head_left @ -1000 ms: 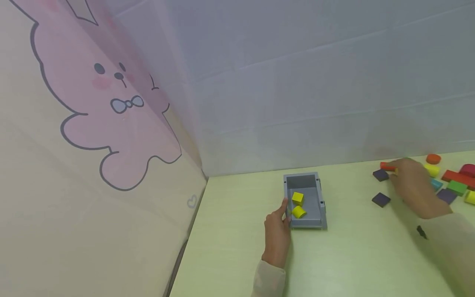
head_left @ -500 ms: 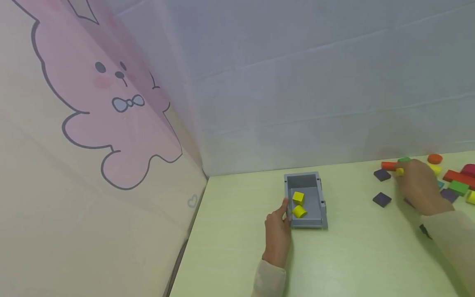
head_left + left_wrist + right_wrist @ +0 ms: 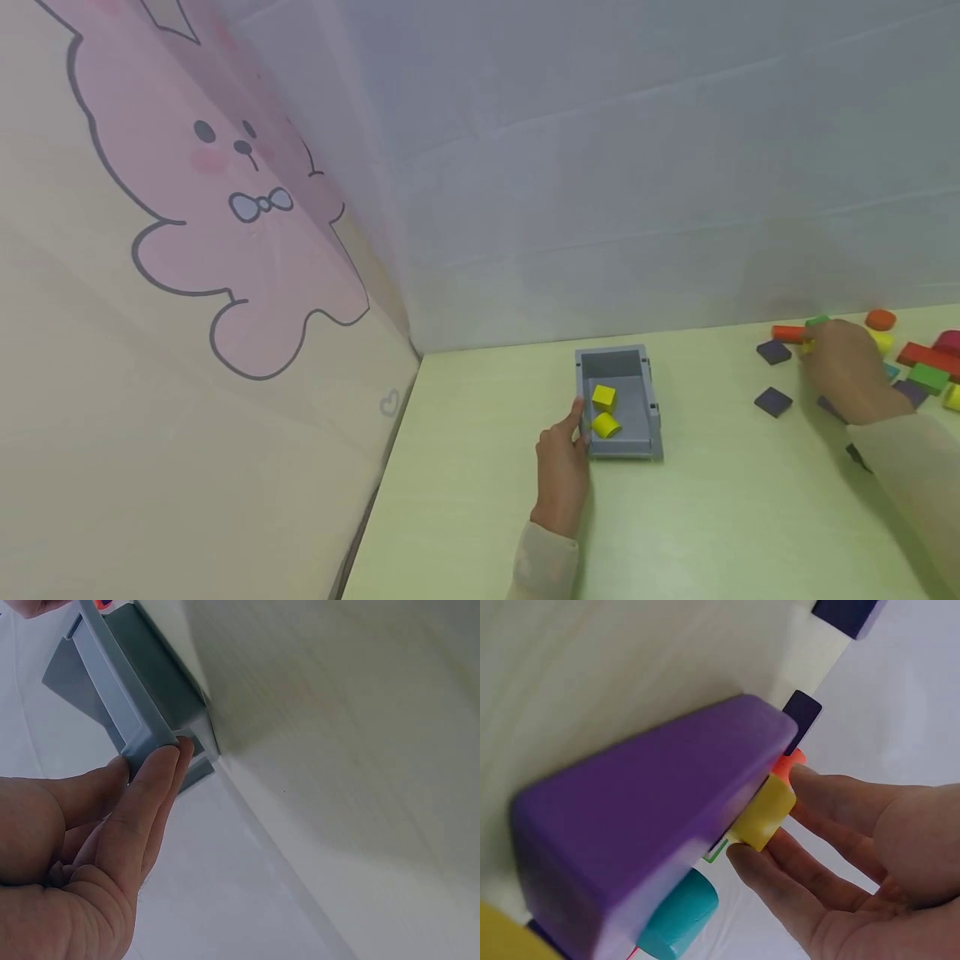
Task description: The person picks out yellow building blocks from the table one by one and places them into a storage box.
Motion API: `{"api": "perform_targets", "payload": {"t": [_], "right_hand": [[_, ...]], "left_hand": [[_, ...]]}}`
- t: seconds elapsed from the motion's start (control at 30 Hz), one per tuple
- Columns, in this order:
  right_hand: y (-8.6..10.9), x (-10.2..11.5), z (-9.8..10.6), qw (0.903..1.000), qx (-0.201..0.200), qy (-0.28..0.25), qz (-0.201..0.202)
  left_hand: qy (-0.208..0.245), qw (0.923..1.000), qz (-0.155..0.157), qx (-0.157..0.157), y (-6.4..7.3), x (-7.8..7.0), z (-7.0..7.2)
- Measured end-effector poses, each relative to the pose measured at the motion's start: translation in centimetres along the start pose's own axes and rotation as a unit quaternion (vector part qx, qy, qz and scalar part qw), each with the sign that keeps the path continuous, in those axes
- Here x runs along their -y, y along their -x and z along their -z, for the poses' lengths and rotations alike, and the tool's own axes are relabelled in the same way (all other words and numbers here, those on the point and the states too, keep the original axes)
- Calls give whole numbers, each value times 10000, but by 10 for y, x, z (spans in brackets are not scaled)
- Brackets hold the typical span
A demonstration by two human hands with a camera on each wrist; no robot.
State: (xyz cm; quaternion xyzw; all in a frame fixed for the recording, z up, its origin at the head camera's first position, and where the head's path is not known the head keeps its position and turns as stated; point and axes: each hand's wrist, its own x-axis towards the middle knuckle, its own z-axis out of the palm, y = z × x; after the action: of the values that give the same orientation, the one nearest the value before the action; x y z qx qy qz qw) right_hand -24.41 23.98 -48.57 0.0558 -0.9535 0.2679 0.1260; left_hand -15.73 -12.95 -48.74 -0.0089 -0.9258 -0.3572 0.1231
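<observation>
A grey box (image 3: pixel 621 448) without a lid stands on the table. My left hand (image 3: pixel 562 479) pinches its near-left wall between thumb and fingers, as the left wrist view shows at the box's rim (image 3: pixel 139 724). Inside lie a yellow cube (image 3: pixel 603 397) and a yellow cylinder (image 3: pixel 606 426). At the right, my right hand (image 3: pixel 847 375) reaches among loose blocks. The right wrist view has a small yellow block (image 3: pixel 765 814) between that hand's thumb and forefinger. Beside it are a red cylinder (image 3: pixel 787 334), a purple block (image 3: pixel 660 817) and a teal cylinder (image 3: pixel 681 915).
Two dark flat squares lie left of the right hand, one of them the nearer square (image 3: pixel 773 402). Further right are a green block (image 3: pixel 928 379), a long red block (image 3: pixel 926 357), an orange-red disc (image 3: pixel 881 319) and several other blocks. A pale wall (image 3: pixel 600 208) rises behind the table.
My right hand has shifted slightly to the right among the blocks, and a green piece behind it now shows. The left hand keeps its hold on the box.
</observation>
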Motion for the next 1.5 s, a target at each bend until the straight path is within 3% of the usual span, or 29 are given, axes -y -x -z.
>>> {"api": "perform_targets", "payload": {"t": [0.2,0.6,0.9,1.1,1.33,1.5], "right_hand": [[6,1,0,9998,153,76,-94],[18,9,-1,9994,-80,-44,-340],[25,26,0,9986,-308,-408,-139],[27,47,-1,9985,-241,-468,-162],[20,63,-10,9979,-419,-465,161],[16,73,-15,9980,-334,-509,175]], "left_hand": [[-1,10000,8,53,3,2,3],[69,9999,-11,158,8,6,8],[65,9999,-77,141,11,9,13],[83,9997,-90,190,13,11,16],[114,9997,-48,189,10,10,12],[95,9998,-161,117,9,9,10]]}}
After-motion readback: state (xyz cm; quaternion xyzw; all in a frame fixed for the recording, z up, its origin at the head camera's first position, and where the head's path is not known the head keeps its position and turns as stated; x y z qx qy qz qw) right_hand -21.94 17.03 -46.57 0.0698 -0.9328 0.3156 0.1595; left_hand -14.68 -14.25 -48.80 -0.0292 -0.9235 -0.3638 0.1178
